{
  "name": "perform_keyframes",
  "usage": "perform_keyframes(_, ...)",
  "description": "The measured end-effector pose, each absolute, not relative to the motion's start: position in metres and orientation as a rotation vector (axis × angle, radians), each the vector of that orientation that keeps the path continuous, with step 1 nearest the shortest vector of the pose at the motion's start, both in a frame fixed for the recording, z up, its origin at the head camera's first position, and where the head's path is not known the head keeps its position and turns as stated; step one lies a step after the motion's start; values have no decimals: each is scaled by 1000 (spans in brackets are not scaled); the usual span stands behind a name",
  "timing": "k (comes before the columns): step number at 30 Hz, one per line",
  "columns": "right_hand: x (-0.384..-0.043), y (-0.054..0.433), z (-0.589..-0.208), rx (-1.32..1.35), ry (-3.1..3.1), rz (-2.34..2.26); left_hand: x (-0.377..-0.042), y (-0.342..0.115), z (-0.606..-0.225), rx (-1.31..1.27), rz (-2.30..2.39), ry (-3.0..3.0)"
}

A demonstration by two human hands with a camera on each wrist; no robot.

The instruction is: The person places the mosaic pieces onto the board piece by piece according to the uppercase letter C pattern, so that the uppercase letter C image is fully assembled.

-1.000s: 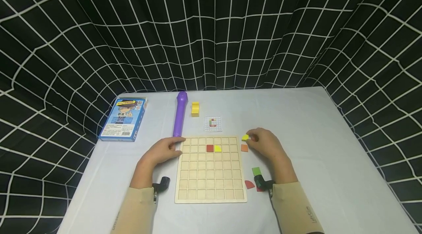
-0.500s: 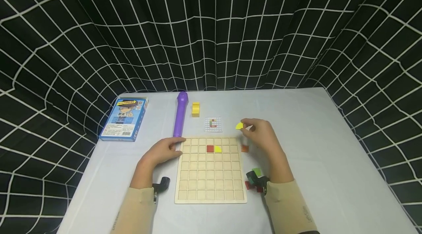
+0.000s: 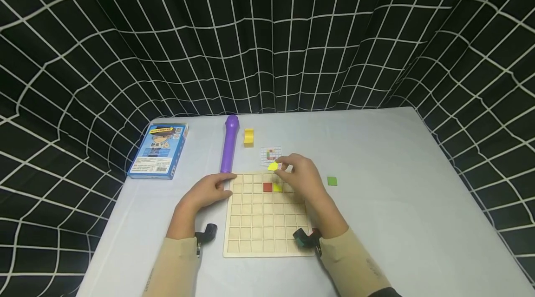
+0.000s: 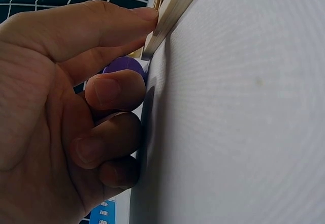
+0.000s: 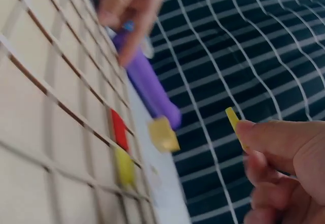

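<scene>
My right hand [image 3: 302, 177] pinches a small yellow tile [image 3: 273, 166] between thumb and fingertips, above the far edge of the wooden grid board [image 3: 257, 227]. In the right wrist view the held tile [image 5: 234, 123] appears edge-on, raised off the board. A square red tile [image 3: 267, 187] and a yellow tile with a rounded corner [image 3: 277, 188] sit side by side in the board's far part. At the board's far left corner, my left hand [image 3: 206, 191] touches the edge with thumb and forefinger; in the left wrist view its other fingers [image 4: 109, 140] curl loosely.
Beyond the board lie a card with a small coloured pattern [image 3: 267, 156], a yellow block [image 3: 249, 138] and a purple microphone-shaped stick [image 3: 229, 148]. At the left lies a blue box [image 3: 158, 150]. A green tile [image 3: 332, 181] lies right of the board; my right forearm hides other tiles there.
My right hand has lifted the yellow tile from beside the board and carried it left to the board's far edge. A green tile has come into view. My left hand stays at the corner.
</scene>
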State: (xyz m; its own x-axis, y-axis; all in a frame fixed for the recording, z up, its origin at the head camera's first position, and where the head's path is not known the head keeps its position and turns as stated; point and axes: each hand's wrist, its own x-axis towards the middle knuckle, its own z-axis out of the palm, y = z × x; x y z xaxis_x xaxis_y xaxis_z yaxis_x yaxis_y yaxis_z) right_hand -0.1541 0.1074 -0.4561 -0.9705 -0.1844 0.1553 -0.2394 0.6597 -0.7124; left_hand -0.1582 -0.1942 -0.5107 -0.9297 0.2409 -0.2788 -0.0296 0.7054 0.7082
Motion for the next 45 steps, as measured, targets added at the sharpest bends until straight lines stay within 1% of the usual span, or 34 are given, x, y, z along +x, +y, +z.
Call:
perform_keyframes(5, -147, 83, -471, 484, -2863, 1154, -158, -194, -509, 157, 1066, 2567)
perform_keyframes(13, -139, 61, -498, 522, -3015, 907, -159, -195, -511, 174, 1085, 2557)
perform_keyframes(17, -139, 60, -503, 509, -3036, 837, -159, -195, -511, 170, 1088, 2549)
perform_keyframes(28, -138, 61, -504, 507, -2995, 824, -158, -195, -512, 157, 1091, 2552)
perform_keyframes(35, -140, 72, -491, 458, -2958, 1007, -158, -194, -513, 154, 1090, 2555)
perform_keyframes(39, -143, 89, -474, 407, -2929, 1125, -158, -194, -513, 169, 1083, 2565)
perform_keyframes(45, -148, 115, -455, 307, -2942, 1179, -159, -194, -513, 176, 1062, 2569)
